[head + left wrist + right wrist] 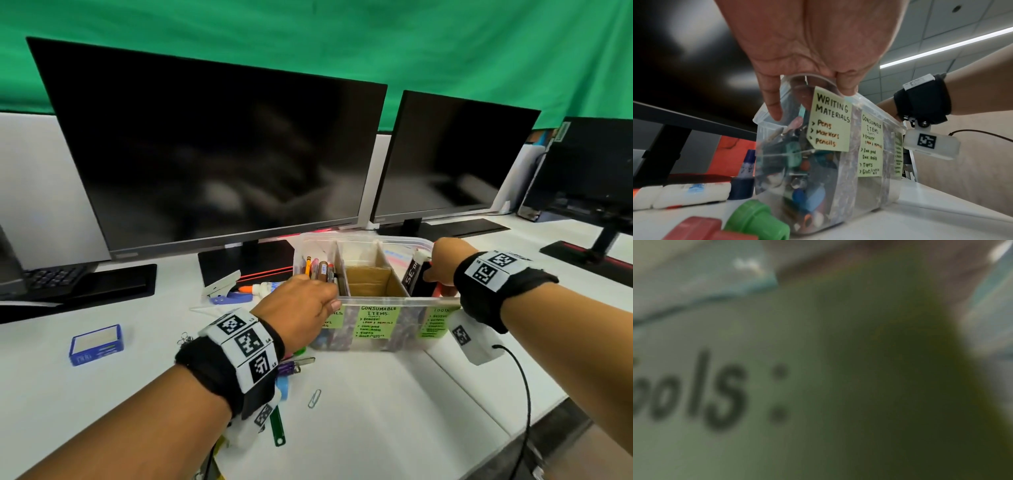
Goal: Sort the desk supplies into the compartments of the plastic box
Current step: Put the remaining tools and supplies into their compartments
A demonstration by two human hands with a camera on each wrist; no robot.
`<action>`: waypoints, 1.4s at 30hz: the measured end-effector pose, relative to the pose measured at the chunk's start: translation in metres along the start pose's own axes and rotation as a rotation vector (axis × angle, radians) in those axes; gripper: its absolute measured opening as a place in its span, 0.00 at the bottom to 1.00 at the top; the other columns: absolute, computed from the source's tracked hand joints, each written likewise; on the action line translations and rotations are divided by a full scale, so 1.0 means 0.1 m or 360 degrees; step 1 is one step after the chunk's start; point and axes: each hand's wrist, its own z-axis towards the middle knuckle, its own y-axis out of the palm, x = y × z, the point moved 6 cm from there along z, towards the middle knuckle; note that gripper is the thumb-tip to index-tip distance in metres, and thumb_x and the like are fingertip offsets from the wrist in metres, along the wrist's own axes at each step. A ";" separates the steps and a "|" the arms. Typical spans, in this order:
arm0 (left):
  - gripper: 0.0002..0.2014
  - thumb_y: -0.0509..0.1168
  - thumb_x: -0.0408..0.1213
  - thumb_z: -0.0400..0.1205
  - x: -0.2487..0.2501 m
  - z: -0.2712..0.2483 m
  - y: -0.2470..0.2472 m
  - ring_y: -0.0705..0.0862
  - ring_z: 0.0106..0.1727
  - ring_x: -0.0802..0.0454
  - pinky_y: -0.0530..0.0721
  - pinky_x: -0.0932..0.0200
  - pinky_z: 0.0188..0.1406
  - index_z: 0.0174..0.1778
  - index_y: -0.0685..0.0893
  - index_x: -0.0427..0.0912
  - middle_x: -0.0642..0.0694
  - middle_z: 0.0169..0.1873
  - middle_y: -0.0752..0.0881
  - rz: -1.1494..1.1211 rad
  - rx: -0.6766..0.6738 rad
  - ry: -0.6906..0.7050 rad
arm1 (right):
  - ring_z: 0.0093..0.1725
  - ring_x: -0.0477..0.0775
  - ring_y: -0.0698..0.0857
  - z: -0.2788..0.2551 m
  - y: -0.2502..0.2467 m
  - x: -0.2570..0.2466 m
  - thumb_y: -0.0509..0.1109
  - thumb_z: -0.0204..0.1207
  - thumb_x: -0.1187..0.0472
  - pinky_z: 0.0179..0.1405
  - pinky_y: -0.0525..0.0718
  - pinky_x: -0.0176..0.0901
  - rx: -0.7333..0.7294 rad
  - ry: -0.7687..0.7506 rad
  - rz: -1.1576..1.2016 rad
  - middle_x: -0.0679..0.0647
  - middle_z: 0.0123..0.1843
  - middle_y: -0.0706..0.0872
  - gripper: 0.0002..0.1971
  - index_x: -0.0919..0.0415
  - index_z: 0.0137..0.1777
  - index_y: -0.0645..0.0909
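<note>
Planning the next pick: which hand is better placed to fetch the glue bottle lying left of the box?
Left. The left hand grips the plastic box corner beside the glue bottle; the right hand is at the far end.

Left hand [807, 53] gripping the near corner rim of the clear plastic box [846, 186], one finger [772, 104] down its outer wall. Green labels on the front: "Writing Materials" [829, 123], "Consumable Items" [871, 146], a third too oblique to read. Pens packed inside. On the table [941, 211] beside it: white glue bottle [682, 196], blue-capped bottle [745, 175], green cap [756, 222]. Right wrist's black band [923, 102] beyond.
</note>
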 end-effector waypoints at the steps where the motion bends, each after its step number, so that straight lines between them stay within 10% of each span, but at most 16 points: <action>1: 0.12 0.50 0.47 0.88 0.01 0.00 -0.01 0.71 0.48 0.54 0.70 0.59 0.52 0.46 0.75 0.48 0.54 0.42 0.77 -0.0003 0.0003 0.0000 | 0.41 0.58 0.82 0.03 0.01 0.01 0.68 0.78 0.60 0.26 0.74 0.36 0.0018 0.0022 0.0033 0.59 0.39 0.87 0.18 0.62 0.28 0.71; 9: 0.13 0.50 0.45 0.88 0.05 0.01 0.00 0.69 0.50 0.53 0.72 0.53 0.58 0.51 0.78 0.43 0.51 0.44 0.77 -0.0063 -0.0062 -0.0016 | 0.48 0.63 0.88 0.10 0.00 -0.07 0.69 0.77 0.63 0.37 0.82 0.44 0.0149 -0.0030 -0.0134 0.62 0.45 0.86 0.05 0.66 0.44 0.80; 15: 0.13 0.51 0.43 0.88 -0.02 0.01 0.00 0.72 0.56 0.48 0.73 0.48 0.64 0.54 0.79 0.42 0.47 0.49 0.80 -0.0117 -0.0087 0.0031 | 0.52 0.64 0.85 0.10 0.00 -0.01 0.76 0.70 0.53 0.50 0.83 0.48 0.0316 -0.0040 -0.0305 0.62 0.50 0.79 0.19 0.63 0.56 0.82; 19: 0.11 0.58 0.41 0.85 -0.32 -0.02 -0.25 0.73 0.64 0.50 0.69 0.56 0.68 0.58 0.83 0.44 0.48 0.58 0.81 -0.0391 0.0457 0.0000 | 0.43 0.61 0.82 -0.02 -0.09 0.04 0.74 0.69 0.42 0.39 0.78 0.43 0.0376 -0.0103 -0.0090 0.59 0.41 0.80 0.19 0.57 0.34 0.76; 22: 0.09 0.63 0.36 0.81 -0.82 0.00 -0.45 0.81 0.59 0.46 0.71 0.61 0.62 0.53 0.86 0.41 0.44 0.53 0.84 -0.0368 0.0819 -0.0230 | 0.40 0.60 0.83 -0.21 -0.10 -0.04 0.72 0.73 0.47 0.37 0.76 0.42 0.0521 -0.0289 0.0168 0.59 0.42 0.88 0.14 0.58 0.36 0.82; 27: 0.18 0.65 0.41 0.81 -1.68 0.08 -0.12 0.80 0.65 0.43 0.78 0.54 0.64 0.68 0.78 0.45 0.42 0.66 0.77 -0.0004 0.0163 -0.0947 | 0.35 0.51 0.81 -0.39 0.17 -0.24 0.69 0.77 0.52 0.30 0.73 0.40 0.0437 -0.0497 0.0618 0.52 0.36 0.86 0.10 0.51 0.34 0.79; 32: 0.26 0.67 0.39 0.79 -1.83 0.07 0.23 0.80 0.65 0.41 0.78 0.52 0.64 0.73 0.69 0.42 0.40 0.66 0.79 0.0363 -0.0385 -0.0964 | 0.34 0.48 0.81 -0.36 0.24 -0.20 0.68 0.77 0.51 0.27 0.70 0.38 0.0493 -0.0502 0.0666 0.48 0.33 0.84 0.11 0.50 0.34 0.76; 42: 0.14 0.60 0.34 0.84 -1.74 0.07 0.15 0.82 0.62 0.41 0.79 0.54 0.59 0.65 0.74 0.37 0.38 0.61 0.82 0.0427 -0.0387 -0.0929 | 0.42 0.53 0.82 -0.35 0.25 -0.20 0.64 0.78 0.50 0.41 0.82 0.46 0.0489 -0.0462 0.0656 0.51 0.39 0.85 0.07 0.51 0.43 0.78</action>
